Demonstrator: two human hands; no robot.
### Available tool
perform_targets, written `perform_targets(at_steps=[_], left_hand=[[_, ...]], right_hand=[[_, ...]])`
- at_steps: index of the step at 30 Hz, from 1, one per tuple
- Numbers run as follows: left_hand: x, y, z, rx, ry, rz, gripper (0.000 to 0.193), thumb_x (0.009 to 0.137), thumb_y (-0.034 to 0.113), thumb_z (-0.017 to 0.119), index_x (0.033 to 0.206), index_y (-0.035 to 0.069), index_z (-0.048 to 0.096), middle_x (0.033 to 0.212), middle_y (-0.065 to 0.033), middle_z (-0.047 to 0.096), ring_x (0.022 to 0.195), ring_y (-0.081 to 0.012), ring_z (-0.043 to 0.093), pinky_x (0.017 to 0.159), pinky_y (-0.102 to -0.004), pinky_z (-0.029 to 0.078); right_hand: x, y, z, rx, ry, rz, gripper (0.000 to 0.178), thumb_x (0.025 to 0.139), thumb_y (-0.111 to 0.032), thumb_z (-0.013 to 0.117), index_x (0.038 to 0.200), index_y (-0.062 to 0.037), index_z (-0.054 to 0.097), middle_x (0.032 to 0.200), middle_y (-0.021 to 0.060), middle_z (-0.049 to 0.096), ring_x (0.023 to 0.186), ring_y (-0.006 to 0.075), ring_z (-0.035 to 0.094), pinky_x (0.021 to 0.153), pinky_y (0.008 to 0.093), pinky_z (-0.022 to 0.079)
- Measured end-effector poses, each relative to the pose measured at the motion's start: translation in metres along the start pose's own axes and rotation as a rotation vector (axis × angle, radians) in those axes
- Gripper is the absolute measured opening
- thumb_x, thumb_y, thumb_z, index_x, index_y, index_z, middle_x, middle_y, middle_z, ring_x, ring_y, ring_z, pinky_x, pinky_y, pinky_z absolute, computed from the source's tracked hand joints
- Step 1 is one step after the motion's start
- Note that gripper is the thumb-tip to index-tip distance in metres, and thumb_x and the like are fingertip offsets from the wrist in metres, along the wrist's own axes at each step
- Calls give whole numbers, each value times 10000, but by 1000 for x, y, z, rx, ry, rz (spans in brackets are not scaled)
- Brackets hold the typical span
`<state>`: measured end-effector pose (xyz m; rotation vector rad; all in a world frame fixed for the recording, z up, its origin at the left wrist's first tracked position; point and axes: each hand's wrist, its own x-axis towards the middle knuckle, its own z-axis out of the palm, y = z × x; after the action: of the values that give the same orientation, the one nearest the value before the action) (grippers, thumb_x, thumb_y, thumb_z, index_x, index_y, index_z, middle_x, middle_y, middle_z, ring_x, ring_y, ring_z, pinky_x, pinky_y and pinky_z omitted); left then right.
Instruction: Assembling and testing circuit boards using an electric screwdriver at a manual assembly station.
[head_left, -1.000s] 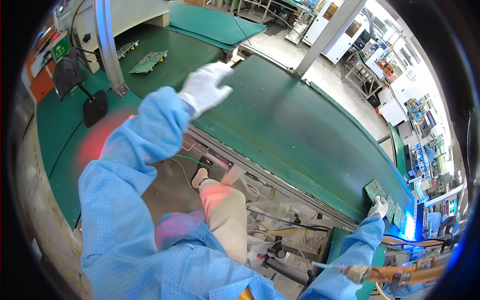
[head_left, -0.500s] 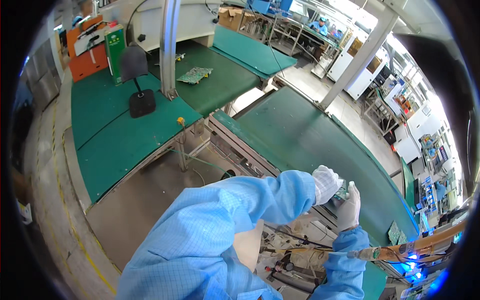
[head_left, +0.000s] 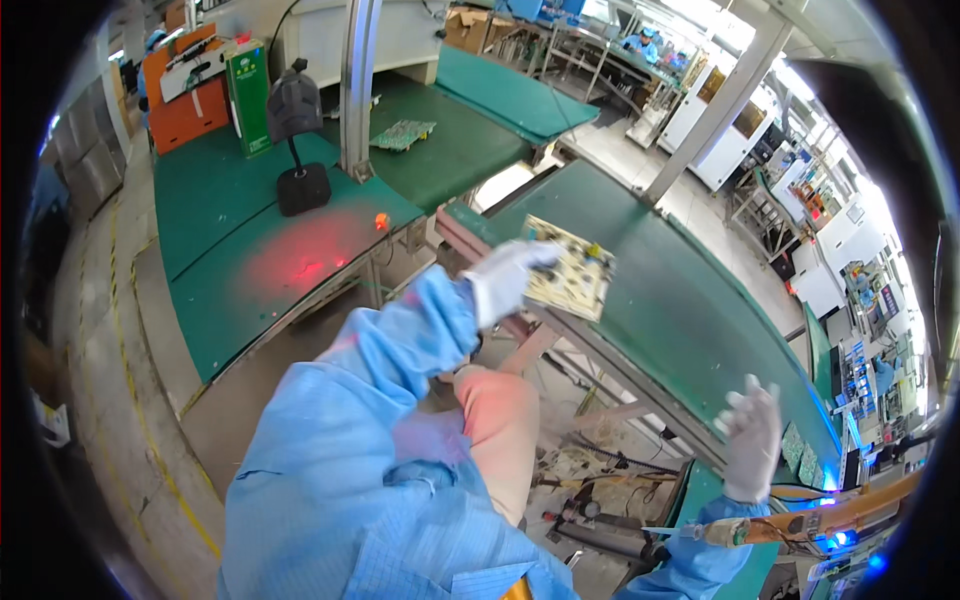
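My left hand (head_left: 502, 282), in a white glove, grips a circuit board (head_left: 572, 272) by its left edge. Its pale yellowish, dark-spotted face is turned up, and components stick out along the far edge. The board is over the near edge of the green conveyor belt (head_left: 670, 335). My left thumb and fingers are partly blurred. Farther right, my gloved right hand (head_left: 752, 440) is raised beside the belt's near edge, fingers apart and nothing in it. Several green circuit boards (head_left: 797, 452) lie at the belt's right end, just beyond that hand.
A green-matted table (head_left: 215, 330) on the left carries a red glow, a black stand (head_left: 300, 185) and a green box (head_left: 247, 100). Another board (head_left: 402, 135) lies on the farther belt. A metal post (head_left: 357, 90) rises there. An orange-brown arm (head_left: 850, 515) crosses at lower right.
My hands have moved apart: the left went leftward with the board, now held flat and fully visible, while the right let go and shifted right. A red glow has appeared on the left table.
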<state>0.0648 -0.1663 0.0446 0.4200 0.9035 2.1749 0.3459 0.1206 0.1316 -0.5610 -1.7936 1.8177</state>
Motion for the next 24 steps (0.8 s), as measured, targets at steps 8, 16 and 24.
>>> perform_targets(at_steps=[8, 16, 24], left_hand=[[-112, 56, -93, -49, 190, 319, 432, 928, 91, 588, 1328, -17, 467, 1257, -195, 585, 1106, -299, 624, 915, -435, 549], [-183, 103, -117, 89, 330, 477, 453, 920, 67, 593, 1346, -7, 457, 1277, -166, 579, 1144, -292, 600, 975, -411, 504], [-205, 120, -148, -51, 427, 530, 402, 936, 60, 553, 1318, -32, 470, 1248, -185, 586, 1126, -297, 607, 984, -423, 502]], right_hand=[[-62, 0, -81, 366, -200, -451, 651, 976, -394, 467, 1486, -47, 259, 1245, 159, 521, 965, 255, 575, 872, 457, 494], [-86, -25, 43, 216, 148, -577, 595, 942, -401, 414, 1330, 50, 424, 1233, 350, 493, 979, 426, 583, 834, 536, 498], [-81, -17, 67, 11, 89, -377, 707, 997, -508, 385, 1509, -53, 207, 1342, 155, 487, 792, 118, 541, 766, 245, 495]])
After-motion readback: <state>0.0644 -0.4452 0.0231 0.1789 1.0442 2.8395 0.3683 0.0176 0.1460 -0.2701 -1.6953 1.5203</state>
